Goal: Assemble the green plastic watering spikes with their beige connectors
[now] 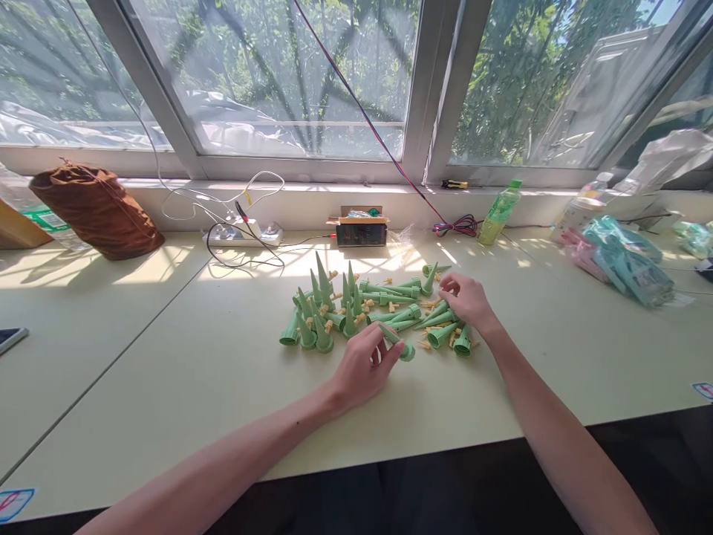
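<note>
- Left hand (365,360), in the head view, pinches a green cone (408,351) between thumb and fingers, just in front of the heap.
- Right hand (468,299) has its fingers curled at the heap's right edge; whether they grip anything, I cannot tell.
- The held cone lies aslant: its narrow end points away and leftward, its wide base rightward and nearer the person. It is in the left hand, with the right hand farther off, beyond it and to its right.
- Standing cones (324,334) rise ahead of the left hand and to its left, narrow ends up.
- Lying cones (411,313) fill the space beyond and between the hands; others lie just below the right hand, some with hollow bases facing the person.
- Small tan pieces (328,326) are scattered among the cones on the table (212,394).
- Well beyond both hands stand a black box (361,235) and, behind the right, a green-capped bottle (500,213).
</note>
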Available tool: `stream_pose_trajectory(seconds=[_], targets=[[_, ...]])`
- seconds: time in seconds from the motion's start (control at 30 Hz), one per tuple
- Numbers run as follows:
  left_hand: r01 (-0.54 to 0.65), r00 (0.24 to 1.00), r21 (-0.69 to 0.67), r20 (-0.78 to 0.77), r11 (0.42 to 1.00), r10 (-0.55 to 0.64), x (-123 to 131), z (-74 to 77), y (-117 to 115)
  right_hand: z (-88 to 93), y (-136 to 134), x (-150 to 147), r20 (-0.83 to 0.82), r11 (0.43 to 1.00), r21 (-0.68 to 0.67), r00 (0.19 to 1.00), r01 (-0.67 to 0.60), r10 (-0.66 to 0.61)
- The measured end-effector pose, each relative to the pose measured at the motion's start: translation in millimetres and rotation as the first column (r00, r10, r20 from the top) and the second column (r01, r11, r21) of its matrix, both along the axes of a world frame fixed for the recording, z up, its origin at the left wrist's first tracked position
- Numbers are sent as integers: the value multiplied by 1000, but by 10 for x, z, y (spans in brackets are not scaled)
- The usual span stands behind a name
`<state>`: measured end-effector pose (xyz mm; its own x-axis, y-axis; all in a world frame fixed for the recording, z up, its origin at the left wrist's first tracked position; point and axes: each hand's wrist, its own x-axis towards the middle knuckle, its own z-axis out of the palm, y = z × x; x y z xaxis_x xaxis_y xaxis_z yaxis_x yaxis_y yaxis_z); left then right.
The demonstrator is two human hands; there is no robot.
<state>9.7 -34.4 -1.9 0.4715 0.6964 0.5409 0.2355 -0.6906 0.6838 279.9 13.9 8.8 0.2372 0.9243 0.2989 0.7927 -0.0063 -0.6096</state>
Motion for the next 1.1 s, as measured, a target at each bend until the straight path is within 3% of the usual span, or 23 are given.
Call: stream_pose_trajectory(seconds=[0.23, 0.4, 0.73, 1.1], targets=[[6, 1000, -4, 2, 1000, -6, 2, 14, -9, 18, -24, -21, 11, 1000, 1, 1000, -5, 5], [-4, 1000, 9, -11, 1000, 4, 2, 19, -10, 21, -57, -42, 92, 995, -79, 994, -53, 60], [-7, 999, 11, -33, 1000, 8, 4, 22, -6, -8, -25, -57, 102, 973, -230, 994, -7, 31], [17, 1000, 33, -9, 999, -17, 2, 6, 0, 17, -46, -72, 104, 985, -168, 993, -39, 57]])
